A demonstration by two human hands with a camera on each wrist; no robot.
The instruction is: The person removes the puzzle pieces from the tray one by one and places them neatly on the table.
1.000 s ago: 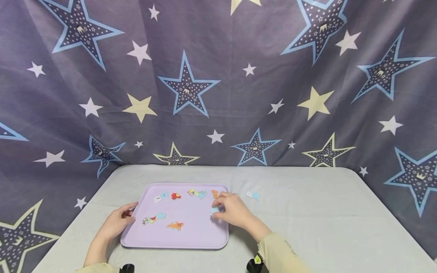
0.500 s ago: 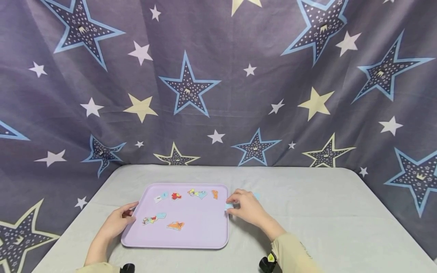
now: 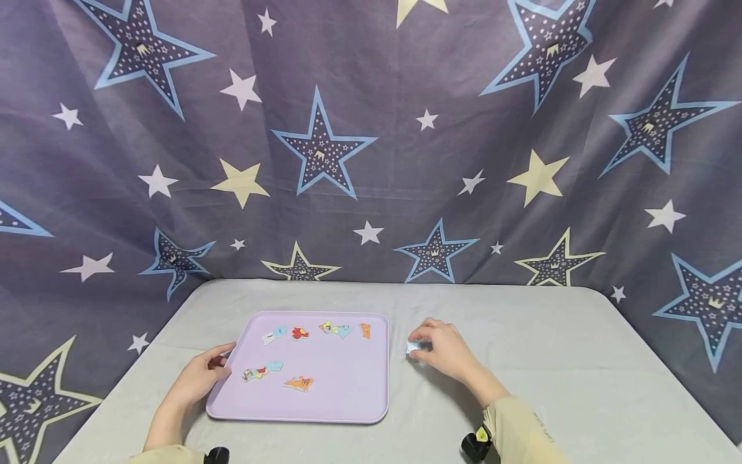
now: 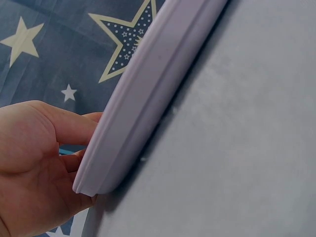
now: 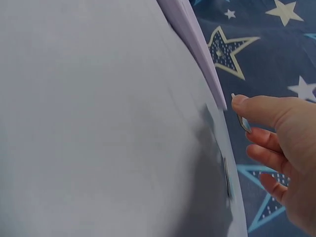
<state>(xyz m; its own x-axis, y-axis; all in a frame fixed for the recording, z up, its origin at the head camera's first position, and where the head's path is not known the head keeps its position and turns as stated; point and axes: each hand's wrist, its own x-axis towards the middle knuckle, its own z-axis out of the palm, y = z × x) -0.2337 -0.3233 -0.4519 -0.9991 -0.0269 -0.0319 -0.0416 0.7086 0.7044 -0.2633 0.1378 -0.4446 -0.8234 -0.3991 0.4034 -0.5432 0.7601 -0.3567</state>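
Observation:
In the head view, a lilac tray (image 3: 342,399) lies on the table with several small puzzle pieces on it. My left hand (image 3: 196,380) grips the tray's left rim; the left wrist view shows the thumb and fingers (image 4: 74,128) about the rim. Just off the tray's right side, my right hand (image 3: 449,351) pinches a small light blue puzzle piece (image 3: 412,347) between thumb and fingers. The right wrist view shows this piece edge-on, above the table. Another thin piece (image 5: 227,177) lies on the table beneath the right hand; in the head view that hand hides it.
Along the tray's back are a blue-and-white piece (image 3: 274,334), a red piece (image 3: 299,332), a multicoloured piece (image 3: 336,329) and a small orange one (image 3: 365,330). Nearer the front lie another multicoloured piece (image 3: 262,371) and an orange piece (image 3: 298,383). A star-patterned curtain (image 3: 371,161) hangs behind the table (image 3: 551,374).
My right hand has moved right with the light blue piece, from over the tray to beyond its right rim. The small orange piece is now fully uncovered. My left hand stays on the tray.

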